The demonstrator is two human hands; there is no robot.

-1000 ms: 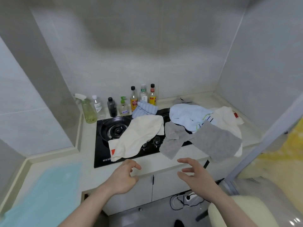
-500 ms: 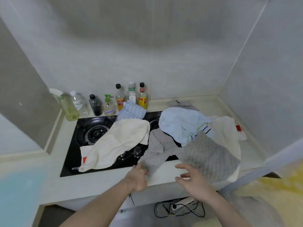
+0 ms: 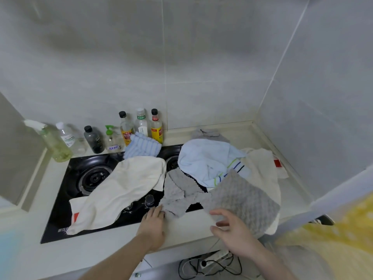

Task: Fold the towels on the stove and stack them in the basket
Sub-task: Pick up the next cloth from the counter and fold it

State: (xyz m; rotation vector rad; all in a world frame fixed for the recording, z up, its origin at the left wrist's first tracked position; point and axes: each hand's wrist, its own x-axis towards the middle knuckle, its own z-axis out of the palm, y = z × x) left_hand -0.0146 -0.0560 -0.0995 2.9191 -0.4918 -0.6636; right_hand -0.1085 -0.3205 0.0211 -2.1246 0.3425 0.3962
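Observation:
Several towels lie over the black stove [image 3: 60, 209]. A grey waffle towel [image 3: 238, 197] stretches from the stove's middle to the counter's front edge. My left hand [image 3: 154, 223] pinches its near-left corner. My right hand [image 3: 232, 231] hovers with spread fingers at the towel's near-right edge and holds nothing. A cream towel [image 3: 125, 188] with a red tag covers the left burner. A light blue towel [image 3: 203, 158] lies on a second cream towel [image 3: 262, 172] at the right. A blue striped towel [image 3: 144, 147] sits at the back. No basket is in sight.
Bottles [image 3: 141, 126] and a spray bottle [image 3: 52, 144] line the back wall left of centre. Another grey cloth [image 3: 207, 133] lies at the back. Tiled walls close the back and right. A power strip with cables [image 3: 212, 263] lies below the counter. A blurred yellow shape [image 3: 333, 239] fills the lower right.
Both hands reached forward from the counter's edge to the grey towel; my left hand arrived at its corner. The view swung right and closer to the stove.

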